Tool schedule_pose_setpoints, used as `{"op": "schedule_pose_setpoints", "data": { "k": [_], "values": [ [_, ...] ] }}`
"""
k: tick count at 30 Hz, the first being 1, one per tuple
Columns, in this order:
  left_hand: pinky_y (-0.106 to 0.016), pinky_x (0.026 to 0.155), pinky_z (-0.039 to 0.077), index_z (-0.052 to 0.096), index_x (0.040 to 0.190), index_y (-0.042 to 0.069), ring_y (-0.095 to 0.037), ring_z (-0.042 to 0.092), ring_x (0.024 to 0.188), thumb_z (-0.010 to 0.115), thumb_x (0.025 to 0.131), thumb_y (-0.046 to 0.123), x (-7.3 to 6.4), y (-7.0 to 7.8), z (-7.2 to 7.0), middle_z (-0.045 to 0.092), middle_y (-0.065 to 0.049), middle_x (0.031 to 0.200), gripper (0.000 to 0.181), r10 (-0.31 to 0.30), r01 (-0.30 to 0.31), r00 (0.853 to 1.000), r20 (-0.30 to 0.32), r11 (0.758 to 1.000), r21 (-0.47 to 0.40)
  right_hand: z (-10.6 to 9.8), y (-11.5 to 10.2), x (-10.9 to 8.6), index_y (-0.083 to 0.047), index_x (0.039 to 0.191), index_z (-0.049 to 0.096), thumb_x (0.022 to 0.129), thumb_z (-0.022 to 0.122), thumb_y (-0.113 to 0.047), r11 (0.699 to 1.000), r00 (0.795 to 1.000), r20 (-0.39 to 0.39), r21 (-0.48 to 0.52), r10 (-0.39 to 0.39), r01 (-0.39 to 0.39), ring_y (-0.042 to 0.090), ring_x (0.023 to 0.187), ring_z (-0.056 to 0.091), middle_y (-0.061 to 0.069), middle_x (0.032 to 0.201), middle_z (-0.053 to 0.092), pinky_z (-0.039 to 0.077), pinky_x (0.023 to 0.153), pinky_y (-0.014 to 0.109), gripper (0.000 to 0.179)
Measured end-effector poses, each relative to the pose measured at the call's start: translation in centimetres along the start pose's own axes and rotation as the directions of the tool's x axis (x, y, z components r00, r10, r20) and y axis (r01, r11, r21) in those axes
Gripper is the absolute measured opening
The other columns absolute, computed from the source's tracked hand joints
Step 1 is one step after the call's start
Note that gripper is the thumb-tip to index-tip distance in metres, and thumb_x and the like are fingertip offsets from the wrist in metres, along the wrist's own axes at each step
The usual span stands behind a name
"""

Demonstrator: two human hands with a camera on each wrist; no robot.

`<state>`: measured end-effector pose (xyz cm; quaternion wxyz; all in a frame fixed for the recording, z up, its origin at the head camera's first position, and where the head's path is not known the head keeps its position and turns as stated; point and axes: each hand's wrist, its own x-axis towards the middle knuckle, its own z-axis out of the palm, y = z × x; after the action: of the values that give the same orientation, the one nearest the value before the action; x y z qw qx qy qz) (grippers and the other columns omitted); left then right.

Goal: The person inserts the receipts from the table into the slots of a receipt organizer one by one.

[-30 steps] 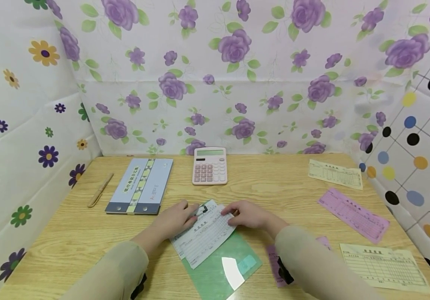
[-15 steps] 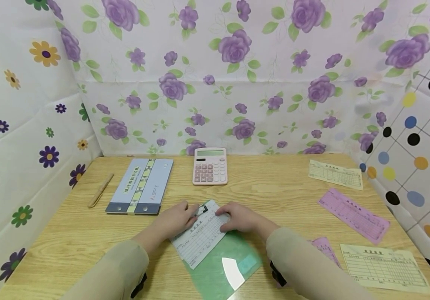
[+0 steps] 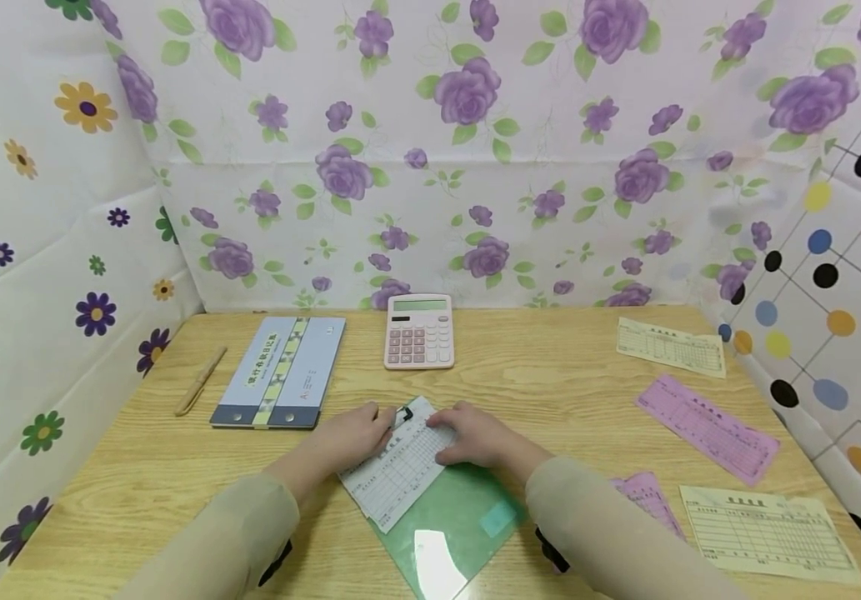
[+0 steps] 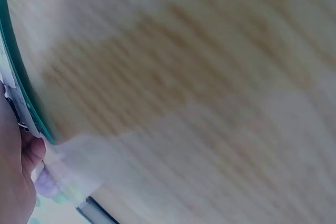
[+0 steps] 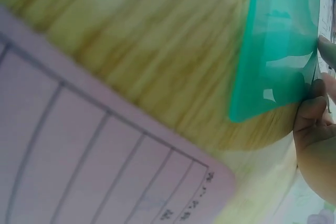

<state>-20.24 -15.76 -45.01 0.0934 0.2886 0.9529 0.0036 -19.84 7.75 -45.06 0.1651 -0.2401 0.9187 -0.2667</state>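
Note:
A green see-through clipboard [image 3: 441, 504] lies slanted on the wooden table, a stack of white printed slips [image 3: 400, 485] over its upper left part. My left hand [image 3: 349, 437] grips the clipboard at its top edge, where a black metal clip [image 3: 406, 413] shows beside the fingertips. From the other side, my right hand [image 3: 475, 435] holds the right edge of the slips between thumb and fingers. The left wrist view shows the left hand [image 4: 17, 174] curled at the green edge. In the right wrist view the right hand [image 5: 317, 124] is at the clipboard's corner.
A pink calculator [image 3: 419, 332] and a blue ledger [image 3: 280, 372] stand behind the hands, with a tan stick-like object [image 3: 201, 382] farther left. On the right lie pink slips [image 3: 708, 429] and yellow slips [image 3: 769, 533]. Another pink slip [image 3: 648, 502] is partly under the right sleeve.
The right hand has moved left with the top white slip, which now lies lined up over the stack. The left hand keeps its place at the clip.

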Motion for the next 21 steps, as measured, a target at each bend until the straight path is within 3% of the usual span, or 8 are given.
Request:
{"op": "schedule_pose_setpoints", "data": {
  "k": [4,16,21],
  "values": [
    [-0.031,0.061,0.045,0.042,0.139,0.011,-0.013,0.05,0.07,0.042,0.1,0.032,0.09,-0.06,-0.17,0.053,-0.006,0.099,0.045,-0.011,0.011,1.0,0.028,1.0,-0.002,0.09,-0.24,0.04,-0.017,0.126,0.06,0.079,0.075,-0.03,1.0,1.0,-0.01,-0.024,0.002,-0.002,0.016,0.087,0.05,0.007,0.108,0.051,0.044,0.078,0.034,0.051],
    [-0.027,0.056,0.044,0.043,0.137,0.011,-0.011,0.047,0.065,0.042,0.1,0.032,-0.13,-0.06,-0.44,0.049,-0.002,0.09,0.042,0.021,-0.021,1.0,0.021,0.999,0.028,0.71,-0.88,0.7,-0.018,0.13,0.057,0.082,0.071,-0.037,0.996,0.999,-0.041,-0.075,0.033,-0.036,0.016,0.078,0.047,0.008,0.104,0.052,0.042,0.068,0.032,0.054],
    [-0.024,0.05,0.04,0.044,0.133,0.012,-0.009,0.044,0.06,0.043,0.1,0.031,-0.07,-0.13,-0.01,0.046,0.0,0.086,0.039,0.058,-0.057,0.998,-0.023,0.996,0.069,0.71,-0.92,0.71,-0.018,0.132,0.055,0.083,0.069,-0.038,0.994,0.998,-0.054,-0.099,0.031,-0.036,0.018,0.083,0.05,0.012,0.109,0.054,0.044,0.072,0.035,0.055]
  ]
}}
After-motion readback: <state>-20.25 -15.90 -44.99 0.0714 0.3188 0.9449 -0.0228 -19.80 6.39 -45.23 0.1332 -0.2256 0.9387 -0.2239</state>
